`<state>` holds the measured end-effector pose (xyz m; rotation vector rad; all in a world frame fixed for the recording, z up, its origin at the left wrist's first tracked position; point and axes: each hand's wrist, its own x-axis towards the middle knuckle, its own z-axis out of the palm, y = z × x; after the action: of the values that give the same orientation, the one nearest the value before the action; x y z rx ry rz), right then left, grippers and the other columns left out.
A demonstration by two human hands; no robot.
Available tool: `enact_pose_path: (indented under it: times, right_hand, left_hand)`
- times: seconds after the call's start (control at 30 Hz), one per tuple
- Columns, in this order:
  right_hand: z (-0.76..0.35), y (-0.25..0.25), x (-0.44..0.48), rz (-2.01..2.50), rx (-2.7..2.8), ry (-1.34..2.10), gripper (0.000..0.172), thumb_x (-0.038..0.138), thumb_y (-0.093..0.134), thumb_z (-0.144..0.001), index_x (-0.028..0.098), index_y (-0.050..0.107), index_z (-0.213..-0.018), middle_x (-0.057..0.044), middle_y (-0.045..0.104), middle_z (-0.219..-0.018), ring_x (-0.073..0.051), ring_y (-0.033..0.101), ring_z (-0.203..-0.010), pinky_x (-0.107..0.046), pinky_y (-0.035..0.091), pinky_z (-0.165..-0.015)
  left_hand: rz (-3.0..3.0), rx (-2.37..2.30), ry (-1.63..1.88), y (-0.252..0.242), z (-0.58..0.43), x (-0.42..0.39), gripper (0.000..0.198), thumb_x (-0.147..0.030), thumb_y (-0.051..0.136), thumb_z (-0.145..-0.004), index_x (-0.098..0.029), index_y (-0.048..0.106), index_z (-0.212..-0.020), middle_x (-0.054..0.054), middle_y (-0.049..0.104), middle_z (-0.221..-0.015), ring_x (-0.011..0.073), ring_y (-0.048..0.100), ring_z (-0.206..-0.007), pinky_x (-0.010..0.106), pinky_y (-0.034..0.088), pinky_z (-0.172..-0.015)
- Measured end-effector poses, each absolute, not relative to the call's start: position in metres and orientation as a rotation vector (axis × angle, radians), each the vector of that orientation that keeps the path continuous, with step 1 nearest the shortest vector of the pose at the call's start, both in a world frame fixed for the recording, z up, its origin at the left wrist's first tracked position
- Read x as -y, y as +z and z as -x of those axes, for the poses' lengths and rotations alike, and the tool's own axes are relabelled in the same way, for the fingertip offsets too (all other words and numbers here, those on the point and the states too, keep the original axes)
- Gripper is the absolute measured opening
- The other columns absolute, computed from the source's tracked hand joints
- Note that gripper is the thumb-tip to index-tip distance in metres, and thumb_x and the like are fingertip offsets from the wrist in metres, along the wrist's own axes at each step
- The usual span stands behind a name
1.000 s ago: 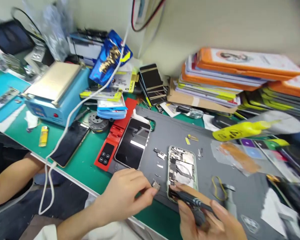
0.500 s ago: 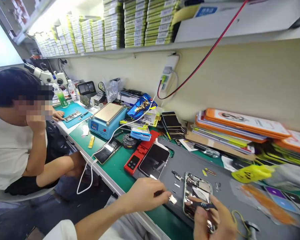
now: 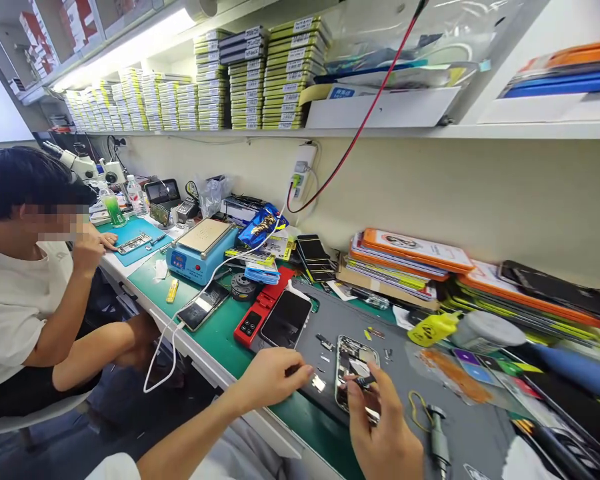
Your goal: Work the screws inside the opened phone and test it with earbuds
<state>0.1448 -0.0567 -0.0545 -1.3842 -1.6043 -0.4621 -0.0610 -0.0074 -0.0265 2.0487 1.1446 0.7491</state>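
Note:
An opened phone (image 3: 345,357) with bare inner parts lies on the grey mat. Over its lower half is my right hand (image 3: 383,423), pinching a small dark piece (image 3: 365,381) between thumb and fingers; its kind is unclear. My left hand (image 3: 275,377) is at the mat's near edge, fingers curled in and thumb drawn close, with nothing visible in it. Just beyond its fingertips, a small silvery metal plate (image 3: 319,383) rests on the mat. Other small loose parts (image 3: 325,342) lie left of the phone. A detached black screen (image 3: 286,320) leans on a red device (image 3: 253,321).
A grey-handled tool (image 3: 439,440) and a yellow band lie right of the phone. Beyond are a yellow bottle (image 3: 433,328) and stacked packets (image 3: 400,257). Leftward stand a blue heating plate (image 3: 193,260) and a white cable (image 3: 174,357). A co-worker (image 3: 25,280) sits at far left.
The view has turned right and tilted up, so the bench appears shifted left and more of its right side shows. Both hands keep nearly the same pose; the right still pinches the dark piece.

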Motion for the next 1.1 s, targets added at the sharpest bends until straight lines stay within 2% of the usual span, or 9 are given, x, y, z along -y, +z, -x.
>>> enact_pose_path:
  times: [0.2,0.27,0.43,0.53,0.67,0.83,0.97,1.03,1.1]
  right_hand:
    - [-0.146,-0.058,0.058,1.407,1.528,-0.237,0.052,0.051,0.046,-0.116,0.012,0.066,-0.143,-0.018,0.081,-0.116,-0.021,0.081,-0.077,-0.027,0.058,-0.058]
    - [-0.144,-0.057,0.058,1.406,1.525,-0.234,0.052,0.051,0.048,-0.115,0.012,0.065,-0.145,-0.018,0.081,-0.116,-0.022,0.081,-0.077,-0.027,0.058,-0.058]
    - [-0.139,-0.052,0.057,1.395,1.532,-0.257,0.048,0.039,0.045,-0.116,0.013,0.058,-0.153,-0.016,0.081,-0.119,-0.021,0.081,-0.076,-0.027,0.058,-0.058]
    - [-0.138,-0.048,0.058,1.373,1.553,-0.285,0.047,0.038,0.052,-0.114,0.013,0.057,-0.155,-0.014,0.082,-0.117,-0.018,0.079,-0.071,-0.025,0.056,-0.056]
    - [-0.139,-0.044,0.058,1.359,1.576,-0.320,0.045,0.025,0.051,-0.113,0.013,0.055,-0.157,-0.015,0.081,-0.120,-0.018,0.080,-0.075,-0.024,0.058,-0.061]
    - [-0.140,-0.039,0.058,1.324,1.628,-0.328,0.053,0.019,0.056,-0.111,0.017,0.047,-0.163,-0.014,0.079,-0.124,-0.019,0.082,-0.093,-0.026,0.065,-0.077]
    - [-0.140,-0.035,0.057,1.283,1.640,-0.328,0.065,0.010,0.057,-0.107,0.016,0.038,-0.170,-0.015,0.079,-0.123,-0.022,0.082,-0.099,-0.030,0.069,-0.080]
    - [-0.142,-0.034,0.058,1.286,1.629,-0.348,0.066,0.009,0.060,-0.106,0.017,0.041,-0.168,-0.013,0.080,-0.120,-0.023,0.083,-0.099,-0.032,0.069,-0.081]
    - [-0.143,-0.036,0.059,1.353,1.621,-0.328,0.053,0.011,0.060,-0.106,0.018,0.052,-0.158,-0.011,0.081,-0.113,-0.023,0.083,-0.096,-0.031,0.069,-0.080]
  left_hand:
    - [-2.039,-1.131,0.766,-0.028,0.061,0.006,0.040,-0.043,0.056,-0.112,-0.017,0.067,-0.084,0.001,0.069,-0.084,0.0146,0.065,-0.083,0.030,0.052,-0.085]
    - [-2.038,-1.131,0.768,-0.027,0.062,0.005,0.041,-0.046,0.057,-0.112,-0.017,0.067,-0.084,0.001,0.069,-0.085,0.0149,0.066,-0.084,0.032,0.055,-0.088]
    - [-2.037,-1.121,0.765,-0.024,0.065,0.006,0.043,-0.050,0.057,-0.111,-0.017,0.066,-0.084,0.000,0.068,-0.084,0.0147,0.066,-0.083,0.033,0.057,-0.088]
    - [-2.038,-1.124,0.765,-0.021,0.066,0.007,0.044,-0.050,0.056,-0.112,-0.017,0.065,-0.083,0.000,0.067,-0.083,0.0145,0.064,-0.082,0.031,0.054,-0.086]
    - [-2.039,-1.132,0.754,-0.016,0.065,0.008,0.048,-0.048,0.049,-0.113,-0.018,0.063,-0.078,0.001,0.066,-0.081,0.0134,0.060,-0.081,0.027,0.046,-0.080]
    - [-2.022,-1.115,0.740,-0.008,0.062,0.007,0.049,-0.048,0.045,-0.114,-0.020,0.059,-0.077,0.000,0.064,-0.080,0.0129,0.057,-0.078,0.026,0.041,-0.075]
    - [-2.002,-1.080,0.741,-0.005,0.061,0.006,0.046,-0.044,0.045,-0.115,-0.020,0.054,-0.076,-0.001,0.062,-0.077,0.0127,0.053,-0.075,0.026,0.037,-0.072]
    - [-1.993,-1.055,0.741,-0.005,0.061,0.006,0.045,-0.043,0.045,-0.115,-0.021,0.052,-0.076,-0.002,0.060,-0.076,0.0124,0.052,-0.074,0.027,0.036,-0.072]
    - [-1.991,-1.023,0.745,-0.005,0.061,0.005,0.045,-0.043,0.044,-0.116,-0.021,0.054,-0.078,-0.003,0.061,-0.076,0.0122,0.052,-0.072,0.027,0.036,-0.072]
